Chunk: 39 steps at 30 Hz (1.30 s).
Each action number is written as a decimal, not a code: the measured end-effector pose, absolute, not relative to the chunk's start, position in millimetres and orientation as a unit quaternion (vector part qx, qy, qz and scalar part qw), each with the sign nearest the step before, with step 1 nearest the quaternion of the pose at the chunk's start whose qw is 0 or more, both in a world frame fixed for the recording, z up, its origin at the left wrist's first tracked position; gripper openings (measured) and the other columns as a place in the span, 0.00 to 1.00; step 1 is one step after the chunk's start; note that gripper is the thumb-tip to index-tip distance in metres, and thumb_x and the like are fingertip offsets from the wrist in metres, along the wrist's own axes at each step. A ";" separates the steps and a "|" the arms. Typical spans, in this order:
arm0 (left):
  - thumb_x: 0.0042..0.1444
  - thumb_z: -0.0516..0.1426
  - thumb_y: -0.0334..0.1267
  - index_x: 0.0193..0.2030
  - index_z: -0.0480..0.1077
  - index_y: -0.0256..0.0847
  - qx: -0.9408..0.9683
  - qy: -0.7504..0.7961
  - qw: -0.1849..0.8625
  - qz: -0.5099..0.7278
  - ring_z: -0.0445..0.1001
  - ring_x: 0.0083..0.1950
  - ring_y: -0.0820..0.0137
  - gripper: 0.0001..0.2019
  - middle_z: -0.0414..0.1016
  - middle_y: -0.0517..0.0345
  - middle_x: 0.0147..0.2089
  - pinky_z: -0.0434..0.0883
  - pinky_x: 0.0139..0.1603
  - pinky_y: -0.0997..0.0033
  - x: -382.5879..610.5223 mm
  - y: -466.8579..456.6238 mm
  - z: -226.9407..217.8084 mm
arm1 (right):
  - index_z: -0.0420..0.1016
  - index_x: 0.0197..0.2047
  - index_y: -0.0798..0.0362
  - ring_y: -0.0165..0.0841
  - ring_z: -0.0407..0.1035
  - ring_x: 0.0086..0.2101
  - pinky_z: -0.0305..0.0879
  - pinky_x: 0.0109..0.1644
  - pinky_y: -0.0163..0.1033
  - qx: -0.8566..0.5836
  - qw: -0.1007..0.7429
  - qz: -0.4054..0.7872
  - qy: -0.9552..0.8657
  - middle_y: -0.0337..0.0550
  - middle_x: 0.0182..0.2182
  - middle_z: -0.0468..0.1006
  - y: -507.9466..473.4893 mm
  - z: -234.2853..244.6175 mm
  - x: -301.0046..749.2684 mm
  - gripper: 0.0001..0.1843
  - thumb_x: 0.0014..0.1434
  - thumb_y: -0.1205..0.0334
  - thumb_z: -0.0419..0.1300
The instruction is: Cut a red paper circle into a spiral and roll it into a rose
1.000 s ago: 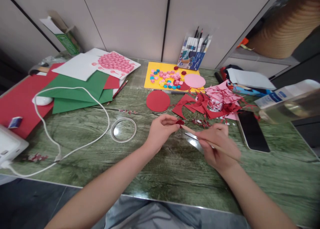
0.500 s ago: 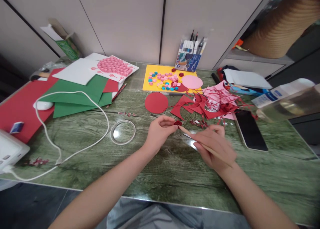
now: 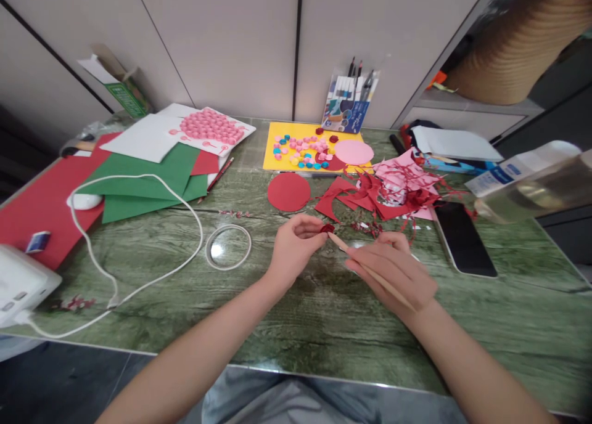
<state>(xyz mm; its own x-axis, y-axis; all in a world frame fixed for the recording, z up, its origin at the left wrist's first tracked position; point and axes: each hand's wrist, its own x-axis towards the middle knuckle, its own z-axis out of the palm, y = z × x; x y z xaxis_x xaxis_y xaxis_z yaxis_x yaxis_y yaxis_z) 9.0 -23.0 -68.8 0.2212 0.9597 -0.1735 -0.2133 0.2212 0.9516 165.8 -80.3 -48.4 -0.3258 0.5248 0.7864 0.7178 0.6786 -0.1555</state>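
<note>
My left hand (image 3: pixel 293 245) pinches a small dark red paper roll (image 3: pixel 327 228) between thumb and fingertips, just above the green table (image 3: pixel 287 313). My right hand (image 3: pixel 393 270) is closed round a thin wooden stick (image 3: pixel 370 269), whose tip touches the red roll. A red paper circle (image 3: pixel 289 191) lies just beyond my left hand. Red and pink paper scraps (image 3: pixel 398 193) are heaped past my right hand. A yellow sheet (image 3: pixel 272 156) further back carries several small pink, blue and red rolls and a pink circle (image 3: pixel 354 151).
A tape ring (image 3: pixel 228 246) lies left of my hands, with a white cable (image 3: pixel 139 282) running to a white device (image 3: pixel 21 285). Green, red and white sheets (image 3: pixel 143 177) are stacked at the left. A black phone (image 3: pixel 465 238) lies at the right, near a bottle (image 3: pixel 531 193). Pens (image 3: pixel 349 97) stand at the back.
My right hand has shifted a little left and lower, now covering the shiny metal tool on the table. The left hand keeps its pinch on the red roll.
</note>
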 end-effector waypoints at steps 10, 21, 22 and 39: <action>0.40 0.63 0.30 0.32 0.69 0.37 0.433 0.427 0.662 0.438 0.74 0.36 0.72 0.10 0.75 0.58 0.32 0.70 0.42 0.70 13.0 -31.9 -65.0 | 0.66 0.25 0.50 0.27 0.60 0.19 0.64 0.30 0.39 -0.394 0.444 -0.154 -0.790 0.31 0.15 0.69 -80.8 -47.9 162.0 0.11 0.51 0.69 0.65; 0.40 0.63 0.30 0.33 0.70 0.37 0.440 0.436 0.641 0.453 0.74 0.37 0.72 0.11 0.75 0.58 0.33 0.69 0.43 0.71 10.8 -22.7 -70.8 | 0.72 0.43 0.51 0.30 0.71 0.29 0.62 0.38 0.42 -0.443 0.392 -0.075 -0.803 0.39 0.31 0.79 -77.9 -51.8 165.9 0.13 0.54 0.71 0.61; 0.40 0.63 0.30 0.33 0.70 0.38 0.436 0.436 0.640 0.459 0.74 0.37 0.72 0.11 0.75 0.58 0.33 0.69 0.43 0.71 10.2 -22.1 -70.8 | 0.72 0.43 0.50 0.29 0.72 0.30 0.61 0.38 0.41 -0.438 0.402 -0.079 -0.800 0.39 0.31 0.80 -77.3 -53.7 166.7 0.13 0.54 0.72 0.61; 0.42 0.62 0.31 0.34 0.70 0.38 0.432 0.419 0.644 0.472 0.73 0.38 0.72 0.10 0.75 0.58 0.34 0.69 0.44 0.71 14.9 -34.9 -67.1 | 0.62 0.21 0.52 0.25 0.58 0.20 0.59 0.37 0.41 -0.457 0.407 -0.165 -0.774 0.30 0.15 0.63 -79.4 -57.3 161.5 0.14 0.52 0.68 0.64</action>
<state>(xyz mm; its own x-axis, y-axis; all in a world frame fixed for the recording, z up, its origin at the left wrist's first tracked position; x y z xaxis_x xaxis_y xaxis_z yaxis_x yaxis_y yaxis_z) 14.9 -34.9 -67.1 0.2035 0.9702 -0.1315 -0.2465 0.1808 0.9521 161.5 -79.4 -57.3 -0.2513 0.5727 0.7803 0.8416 0.5275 -0.1161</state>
